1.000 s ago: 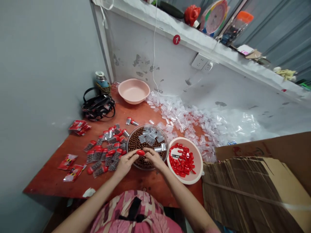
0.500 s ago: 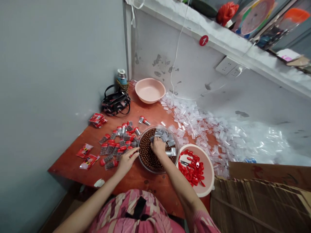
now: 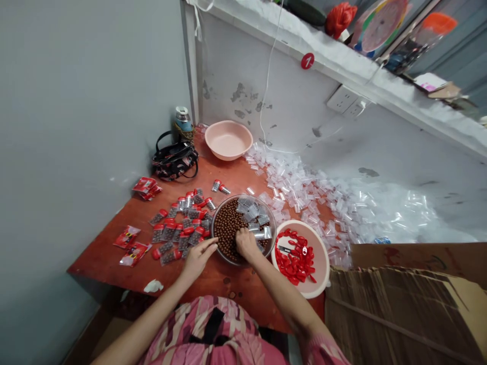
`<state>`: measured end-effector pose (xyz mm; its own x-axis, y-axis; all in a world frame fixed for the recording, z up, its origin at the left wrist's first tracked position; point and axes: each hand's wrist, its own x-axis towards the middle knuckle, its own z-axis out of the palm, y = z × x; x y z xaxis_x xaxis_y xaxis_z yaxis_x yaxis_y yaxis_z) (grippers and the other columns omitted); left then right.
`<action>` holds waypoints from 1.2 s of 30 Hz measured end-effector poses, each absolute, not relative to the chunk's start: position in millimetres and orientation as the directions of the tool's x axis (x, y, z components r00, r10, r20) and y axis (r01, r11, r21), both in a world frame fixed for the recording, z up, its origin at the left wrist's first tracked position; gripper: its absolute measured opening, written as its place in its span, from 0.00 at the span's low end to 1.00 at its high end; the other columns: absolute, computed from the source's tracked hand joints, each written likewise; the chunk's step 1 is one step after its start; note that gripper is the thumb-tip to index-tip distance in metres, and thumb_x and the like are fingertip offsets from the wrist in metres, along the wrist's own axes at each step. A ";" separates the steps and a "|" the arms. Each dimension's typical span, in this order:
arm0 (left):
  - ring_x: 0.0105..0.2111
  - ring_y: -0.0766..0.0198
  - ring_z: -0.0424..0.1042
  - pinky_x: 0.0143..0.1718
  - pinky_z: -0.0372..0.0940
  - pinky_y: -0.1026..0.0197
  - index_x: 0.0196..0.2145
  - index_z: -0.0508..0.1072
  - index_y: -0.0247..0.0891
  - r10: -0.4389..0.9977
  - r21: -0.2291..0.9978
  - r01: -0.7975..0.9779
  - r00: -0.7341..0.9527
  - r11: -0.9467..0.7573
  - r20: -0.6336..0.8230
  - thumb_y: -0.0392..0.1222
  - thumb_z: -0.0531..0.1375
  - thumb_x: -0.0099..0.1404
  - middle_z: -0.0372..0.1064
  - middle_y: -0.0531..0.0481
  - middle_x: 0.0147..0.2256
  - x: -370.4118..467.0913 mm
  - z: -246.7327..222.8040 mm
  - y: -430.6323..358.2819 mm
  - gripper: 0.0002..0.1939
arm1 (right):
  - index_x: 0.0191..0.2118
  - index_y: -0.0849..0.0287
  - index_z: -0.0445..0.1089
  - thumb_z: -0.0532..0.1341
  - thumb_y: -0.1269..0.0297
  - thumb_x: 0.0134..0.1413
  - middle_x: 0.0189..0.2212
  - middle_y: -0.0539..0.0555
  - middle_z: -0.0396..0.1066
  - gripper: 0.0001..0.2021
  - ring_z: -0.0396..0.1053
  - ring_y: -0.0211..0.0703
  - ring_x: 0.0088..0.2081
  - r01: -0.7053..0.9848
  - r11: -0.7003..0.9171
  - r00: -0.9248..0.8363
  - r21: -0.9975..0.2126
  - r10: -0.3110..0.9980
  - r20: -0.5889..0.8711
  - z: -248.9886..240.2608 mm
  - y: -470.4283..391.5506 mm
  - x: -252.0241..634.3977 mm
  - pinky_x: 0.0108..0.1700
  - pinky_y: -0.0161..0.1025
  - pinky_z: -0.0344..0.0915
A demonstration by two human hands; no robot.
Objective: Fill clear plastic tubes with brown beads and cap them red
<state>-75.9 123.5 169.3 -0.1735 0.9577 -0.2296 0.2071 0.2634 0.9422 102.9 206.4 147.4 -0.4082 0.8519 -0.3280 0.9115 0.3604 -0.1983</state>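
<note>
A clear bowl (image 3: 215, 223) holds small round brown beads (image 3: 227, 230), with several clear plastic containers (image 3: 254, 211) lying on top at its right side. My right hand (image 3: 247, 244) is inside the bowl, fingers curled down against the beads; its fingertips are hidden, and I cannot make out what they hold. At the bowl's left rim is my left hand (image 3: 199, 257), fingers stretched out, thumb a little apart, nothing visible between them. Just left of the bowl lie many filled containers with red caps (image 3: 178, 228). A pink basin (image 3: 322, 263) of loose red caps (image 3: 299, 266) stands to the right.
Another pink basin (image 3: 229, 139) stands at the back, by a black patterned bag (image 3: 175, 162) and a bottle (image 3: 183, 119). Red packets (image 3: 135, 253) lie on the left. Clear empty containers (image 3: 292, 177) heap along the wall. Cardboard (image 3: 399, 304) fills the right front.
My right hand has drawn back toward me within the bowl, away from the clear containers. My left hand's thumb and finger have spread slightly at the rim. The view has shifted a little.
</note>
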 end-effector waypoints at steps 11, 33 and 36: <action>0.46 0.58 0.69 0.50 0.60 0.55 0.45 0.71 0.38 0.961 0.945 0.207 -0.163 0.253 -0.222 0.50 0.54 0.58 0.70 0.46 0.46 -68.6 165.4 132.9 0.21 | 0.44 0.59 0.63 0.61 0.64 0.44 0.39 0.52 0.68 0.18 0.65 0.42 0.41 0.609 0.149 -0.460 -0.779 0.866 -0.194 145.4 212.8 120.6 0.45 0.39 0.61; 0.39 0.53 0.72 0.42 0.67 0.51 0.42 0.73 0.34 0.946 0.955 -0.062 0.169 0.291 -0.278 0.52 0.61 0.48 0.73 0.44 0.41 -17.5 180.7 173.8 0.25 | 0.42 0.58 0.67 0.59 0.60 0.50 0.34 0.51 0.69 0.14 0.66 0.37 0.34 0.330 0.161 -0.457 -0.930 0.889 -0.008 208.0 193.7 169.3 0.39 0.34 0.62; 0.42 0.52 0.71 0.48 0.62 0.50 0.39 0.75 0.35 0.947 0.962 -0.001 0.176 0.274 -0.269 0.52 0.63 0.46 0.73 0.44 0.41 -23.6 181.7 173.6 0.24 | 0.41 0.58 0.67 0.59 0.60 0.50 0.34 0.50 0.69 0.12 0.66 0.36 0.35 0.338 0.239 -0.504 -0.910 0.863 0.039 206.7 191.5 167.6 0.40 0.34 0.61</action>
<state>-23.6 173.6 181.7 0.1761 0.9469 -0.2691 -0.0015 0.2736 0.9618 167.6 191.5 206.7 -0.5039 0.8629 0.0393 0.3381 0.2389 -0.9103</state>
